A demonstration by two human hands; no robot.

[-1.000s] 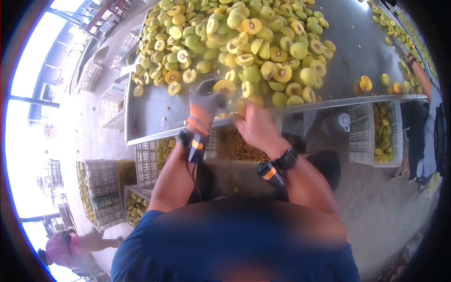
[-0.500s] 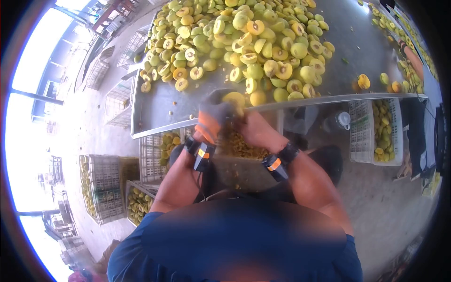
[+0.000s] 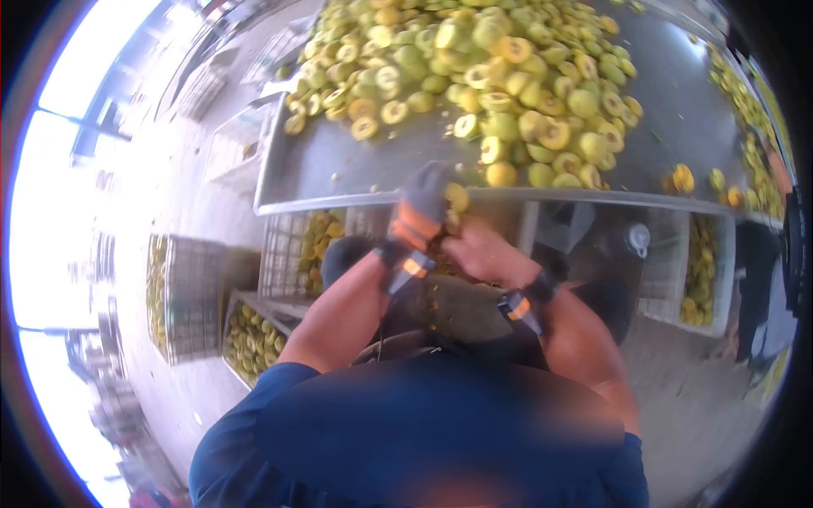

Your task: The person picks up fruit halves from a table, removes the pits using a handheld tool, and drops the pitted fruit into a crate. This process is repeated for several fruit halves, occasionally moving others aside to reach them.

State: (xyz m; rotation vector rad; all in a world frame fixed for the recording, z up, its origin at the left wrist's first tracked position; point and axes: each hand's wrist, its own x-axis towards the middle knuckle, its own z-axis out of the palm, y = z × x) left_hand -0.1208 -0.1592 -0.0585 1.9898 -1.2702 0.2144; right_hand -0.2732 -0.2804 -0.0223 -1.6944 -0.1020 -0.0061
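My left hand [image 3: 421, 196], in a grey and orange glove, is closed around a yellow peach half [image 3: 457, 198] just at the table's near edge. My bare right hand [image 3: 489, 256] is closed close beside it, lower and to the right. Whatever its fingers hold is hidden and blurred. Beyond my hands, a large heap of green-yellow peach halves [image 3: 508, 93], many with their brown stone hollows showing, lies on the metal table [image 3: 356, 165].
White crates [image 3: 195, 296] of fruit stand on the floor at left, and another crate [image 3: 724, 279] stands under the table at right. A clear container [image 3: 635, 240] is near it. At the far right another person's arm [image 3: 779, 169] reaches over more fruit.
The view has shifted, so the table and heap sit further right and slightly higher. Both hands have drawn back a little from the tabletop, with the peach half still in my left hand.
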